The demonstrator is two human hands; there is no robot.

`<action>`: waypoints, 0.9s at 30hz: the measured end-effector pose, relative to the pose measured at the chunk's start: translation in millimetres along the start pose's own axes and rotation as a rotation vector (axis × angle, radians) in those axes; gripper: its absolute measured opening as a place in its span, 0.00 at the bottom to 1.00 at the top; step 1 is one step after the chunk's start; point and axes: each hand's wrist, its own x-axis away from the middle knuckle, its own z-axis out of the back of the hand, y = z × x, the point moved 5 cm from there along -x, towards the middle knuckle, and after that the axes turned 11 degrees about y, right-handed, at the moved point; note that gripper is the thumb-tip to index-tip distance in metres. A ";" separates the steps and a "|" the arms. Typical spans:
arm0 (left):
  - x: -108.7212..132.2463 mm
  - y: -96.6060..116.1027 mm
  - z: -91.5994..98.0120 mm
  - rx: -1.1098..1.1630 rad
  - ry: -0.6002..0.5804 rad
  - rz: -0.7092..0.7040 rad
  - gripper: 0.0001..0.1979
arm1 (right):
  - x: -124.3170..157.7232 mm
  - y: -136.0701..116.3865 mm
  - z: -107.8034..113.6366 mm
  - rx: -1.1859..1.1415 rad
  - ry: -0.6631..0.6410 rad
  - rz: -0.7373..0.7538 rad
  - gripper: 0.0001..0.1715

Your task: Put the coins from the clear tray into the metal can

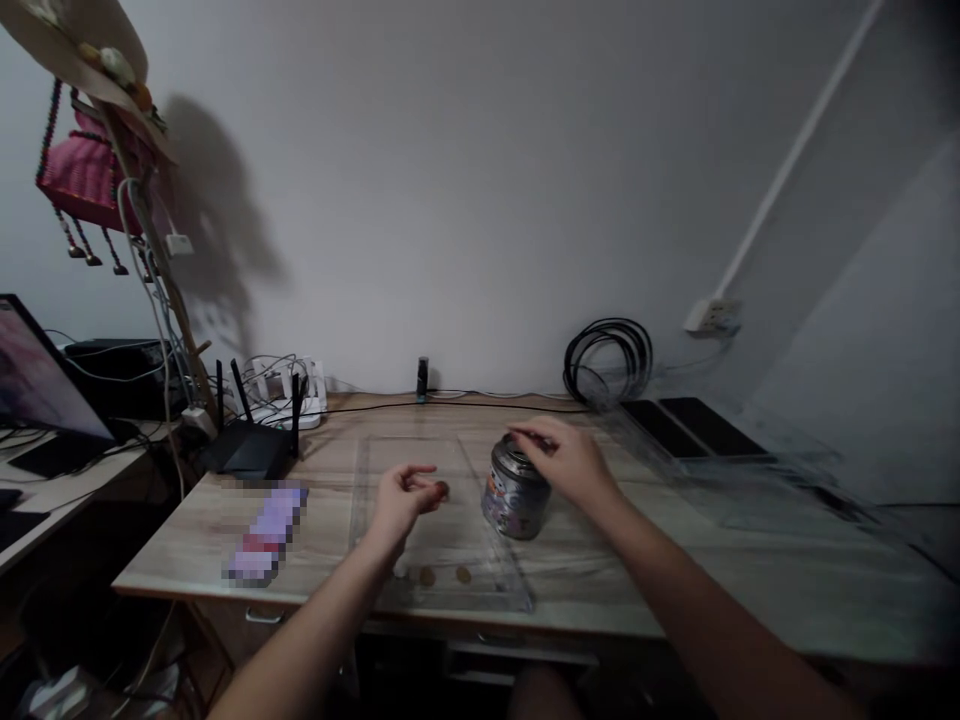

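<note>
My left hand (pixel 405 502) is above a clear plastic tray (pixel 364 480), its thumb and finger pinching a small round brownish coin (pixel 442 490). Two more coins (pixel 427 576) lie near the tray's front edge, with a small white piece (pixel 400 568) beside them. To the right, a silver tin can (pixel 516 500) with a cartoon print stands upright. My right hand (pixel 559 455) is over its top, fingers pressed together at the lid; whatever they hold is hidden.
A blurred purple item (pixel 268 535) lies at the left, in front of a black router (pixel 251 450). Along the wall are a small dark bottle (pixel 422 380) and coiled black cable (pixel 609 360). Clear plastic with dark panels (pixel 682 428) occupies the right. A monitor (pixel 45 380) stands far left.
</note>
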 end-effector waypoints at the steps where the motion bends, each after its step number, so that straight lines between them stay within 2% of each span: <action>1: 2.0 1.5 -9.4 0.020 -0.011 0.018 0.24 | 6.9 -17.0 -3.2 -0.091 -0.020 0.018 0.15; 3: 5.7 3.2 -28.0 0.088 -0.040 0.036 0.25 | 19.8 -47.3 -10.9 -0.217 -0.104 0.059 0.14; 5: 9.0 2.4 -41.9 0.164 -0.046 0.050 0.27 | 26.2 -62.4 -12.6 -0.250 -0.129 0.082 0.11; 7: 12.0 0.5 -48.5 0.173 -0.060 0.055 0.28 | 23.6 -56.9 -7.9 -0.247 -0.107 0.077 0.10; 9: 13.4 1.2 -44.9 0.051 -0.095 -0.001 0.26 | 13.6 -33.0 -0.1 -0.180 -0.068 0.058 0.11; 11: 10.9 7.2 -28.9 -0.200 -0.114 -0.157 0.18 | 0.4 1.6 6.1 -0.019 -0.037 0.029 0.11; 12: 8.2 12.8 -16.7 -0.368 -0.101 -0.281 0.14 | -5.5 19.3 6.7 0.063 -0.053 0.016 0.10; 14: -0.1 21.2 12.0 -0.657 -0.087 -0.440 0.11 | -13.7 48.9 1.9 0.152 -0.153 0.014 0.10; 16: -10.3 24.4 41.2 -0.914 -0.112 -0.484 0.12 | -17.3 66.2 -4.5 0.142 -0.259 0.014 0.12; 18: -15.6 25.1 61.9 -1.176 -0.198 -0.564 0.11 | -18.3 68.9 -6.5 0.129 -0.300 0.012 0.13; 20: -15.4 19.2 72.4 -1.409 -0.330 -0.600 0.11 | -17.3 56.1 -1.7 0.166 -0.218 0.030 0.13; 22: -12.0 8.4 75.1 -1.637 -0.450 -0.586 0.10 | -9.8 29.2 3.0 0.194 -0.064 0.056 0.14; 24: -8.9 -2.1 72.8 -1.839 -0.506 -0.564 0.10 | 8.7 -5.0 -8.7 0.127 -0.056 0.065 0.14; 25: -8.1 -6.2 70.2 -1.913 -0.511 -0.568 0.10 | 22.6 -23.0 -24.7 0.043 -0.171 0.073 0.13; 27: -8.3 -12.1 64.5 -1.995 -0.492 -0.610 0.11 | 56.6 -54.4 -66.2 -0.110 -0.486 0.062 0.11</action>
